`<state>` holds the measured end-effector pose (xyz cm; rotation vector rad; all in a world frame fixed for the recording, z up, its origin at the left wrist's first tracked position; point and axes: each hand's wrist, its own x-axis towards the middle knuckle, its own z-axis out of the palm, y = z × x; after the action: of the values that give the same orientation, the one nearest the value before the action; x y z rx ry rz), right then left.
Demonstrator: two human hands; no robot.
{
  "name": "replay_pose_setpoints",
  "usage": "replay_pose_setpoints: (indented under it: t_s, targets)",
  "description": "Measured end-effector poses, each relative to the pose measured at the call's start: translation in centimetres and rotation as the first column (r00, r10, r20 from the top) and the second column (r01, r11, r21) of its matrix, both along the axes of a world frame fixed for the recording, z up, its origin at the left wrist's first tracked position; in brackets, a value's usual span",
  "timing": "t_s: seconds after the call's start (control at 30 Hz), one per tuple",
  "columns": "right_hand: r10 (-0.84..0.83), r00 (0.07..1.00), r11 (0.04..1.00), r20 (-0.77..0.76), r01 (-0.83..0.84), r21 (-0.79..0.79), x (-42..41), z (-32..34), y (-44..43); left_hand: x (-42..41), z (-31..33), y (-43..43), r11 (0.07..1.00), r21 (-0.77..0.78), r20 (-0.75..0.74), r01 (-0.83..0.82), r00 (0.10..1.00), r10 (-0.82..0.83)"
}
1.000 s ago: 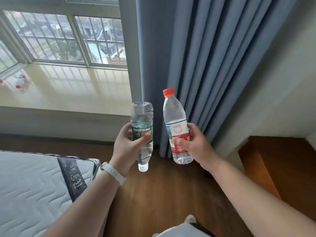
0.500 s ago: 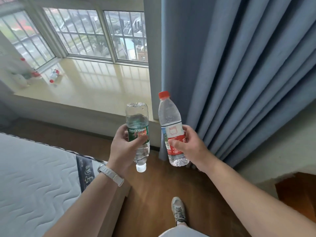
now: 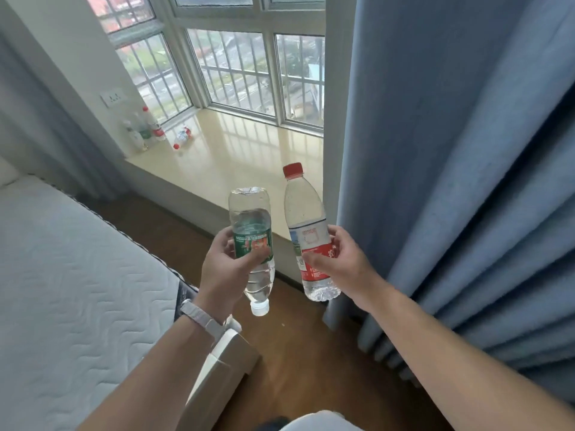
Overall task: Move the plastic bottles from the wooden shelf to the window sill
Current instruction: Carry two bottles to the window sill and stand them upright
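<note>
Risk, first: green-label bottle (image 3: pixel 252 244) is carried upside down, white cap pointing at the wooden floor (image 3: pixel 295 353). Set on the window sill (image 3: pixel 236 169) that way, it would likely topple and roll; it wants turning before release. One fallen bottle (image 3: pixel 183 136) lies on its side at the sill's far left.

Risk, second: blue curtain (image 3: pixel 451 150) hangs just right of the red-label bottle (image 3: pixel 306 219); a wide sweep toward the sill could snag the fabric.

Risk, third: the two bottles are close together in the air, apart but near enough to knock and loosen a grip.

Left hand (image 3: pixel 227 269): arm stretched forward, fingers and thumb wrapped round the green label at mid-body.

Right hand (image 3: pixel 339 262): arm reaching in from the lower right, thumb across the red label, fingers curled behind, bottle upright.

Location: both bottles held over the floor, just short of the sill's near edge. Standing bottles (image 3: pixel 146 129) are grouped at the far left corner.
</note>
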<state>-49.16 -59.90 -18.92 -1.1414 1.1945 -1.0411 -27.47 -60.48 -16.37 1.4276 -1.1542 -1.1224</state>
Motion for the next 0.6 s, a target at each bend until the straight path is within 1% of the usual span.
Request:
replay_pose_setpoints:
  t_s: [0.17, 0.3, 0.4, 0.5, 0.6]
  targets:
    - [0.129, 0.991, 0.992, 0.022, -0.129, -0.002, 1.5, 0.4, -4.0, 2.1, 0.3, -1.9, 0.992, 0.001, 0.006, -0.123, 0.992, 0.123]
    - [0.185, 0.982, 0.982, 0.043, -0.186, 0.013, 2.7, 0.2, -7.4, 3.8, 0.1, -3.6, 0.980, -0.017, 0.032, -0.200, 0.979, 0.200]
    - [0.201, 0.979, 0.979, 0.030, -0.201, 0.010, 3.7, -0.2, -10.1, 5.3, -0.6, -5.5, 0.970, -0.016, 0.030, -0.244, 0.969, 0.245]
    - [0.171, 0.985, 0.985, 0.011, -0.171, 0.012, 4.7, 0.0, -13.8, 6.8, -1.6, -8.2, 0.963, 0.002, 0.019, -0.268, 0.963, 0.268]
    - [0.167, 0.985, 0.986, -0.040, -0.167, 0.004, 6.1, 0.4, -17.9, 8.4, -2.6, -11.6, 0.959, 0.004, -0.007, -0.282, 0.959, 0.282]
